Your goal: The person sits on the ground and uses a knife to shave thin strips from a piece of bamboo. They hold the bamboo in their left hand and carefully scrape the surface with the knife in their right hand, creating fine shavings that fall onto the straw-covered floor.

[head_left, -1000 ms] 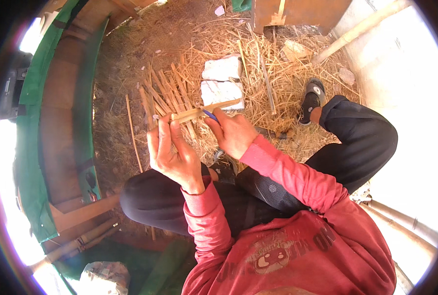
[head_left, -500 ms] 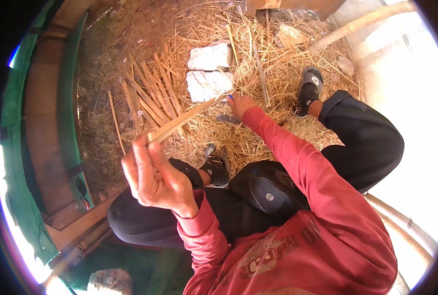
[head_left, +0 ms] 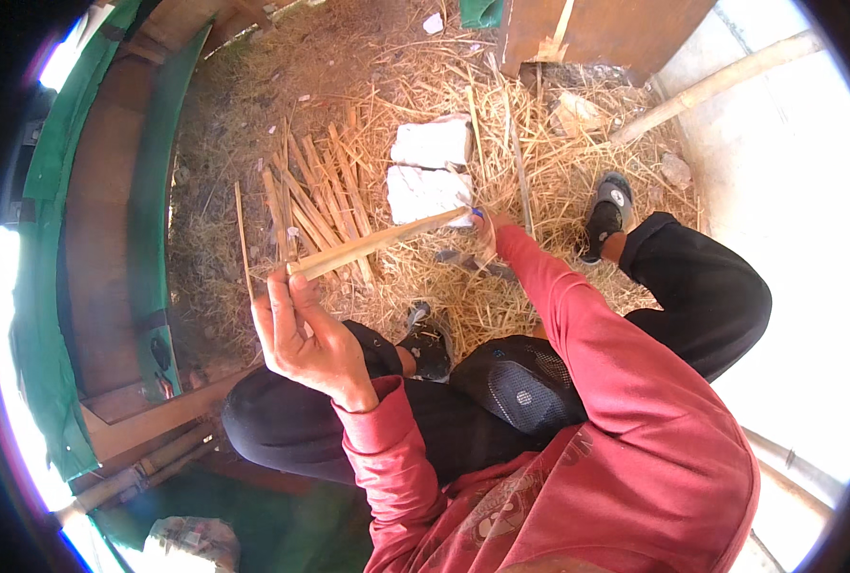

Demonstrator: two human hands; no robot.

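Note:
My left hand (head_left: 312, 339) pinches the near end of a long, pale, split bamboo strip (head_left: 382, 246) between thumb and fingers. The strip slants up and right toward my right hand (head_left: 490, 234). That hand is closed near the strip's far end, with a small blue thing (head_left: 478, 213) at its fingers; its kind I cannot make out. A thin pale sliver seems to hang beside the right hand. Just beyond are two white blocks (head_left: 432, 143), one behind the other. A dark, flat piece (head_left: 473, 262) lies partly under the right forearm.
Several split strips (head_left: 325, 196) lie in a pile left of the blocks. Straw and shavings (head_left: 444, 304) cover the ground. A wooden panel (head_left: 592, 38) stands at the back, a bamboo pole (head_left: 721, 86) leans at right, and green sheeting (head_left: 57, 210) lines the left. A black cap (head_left: 520, 387) rests on my lap.
The view has tipped, so the blocks and ground appear lower and further right. The strip lies a little flatter across the view. Both hands keep their closed grips.

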